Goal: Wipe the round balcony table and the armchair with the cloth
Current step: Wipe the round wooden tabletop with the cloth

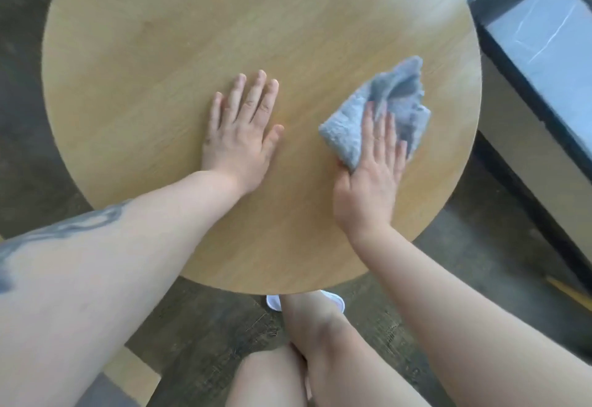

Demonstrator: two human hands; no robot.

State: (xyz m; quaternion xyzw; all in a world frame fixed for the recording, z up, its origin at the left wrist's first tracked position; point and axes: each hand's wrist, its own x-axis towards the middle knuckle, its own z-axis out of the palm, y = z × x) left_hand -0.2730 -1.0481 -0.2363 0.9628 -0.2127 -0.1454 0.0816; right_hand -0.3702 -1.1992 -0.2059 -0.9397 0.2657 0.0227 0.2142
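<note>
A: What does the round table (160, 54) look like?
B: Light wood grain, its top bare.
A: And the cloth (381, 109)?
B: Grey-blue, fluffy, crumpled, lying on the tabletop's right side, partly under a flat palm.

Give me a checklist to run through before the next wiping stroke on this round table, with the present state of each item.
1. Cloth under the wiping hand: ok. The right hand presses flat on the near part of the grey cloth.
2. Cloth spread flat: not ok. It is bunched and folded beyond the fingers.
3. Table steadied: ok. The left hand rests flat, fingers straight, on the round table.
4. Stroke path free: ok. Nothing but the hands and cloth shows on the tabletop.
5. Far half already wiped: cannot tell. No streaks or damp marks show.
6. Armchair within reach: cannot tell. No armchair can be made out in this view.
</note>
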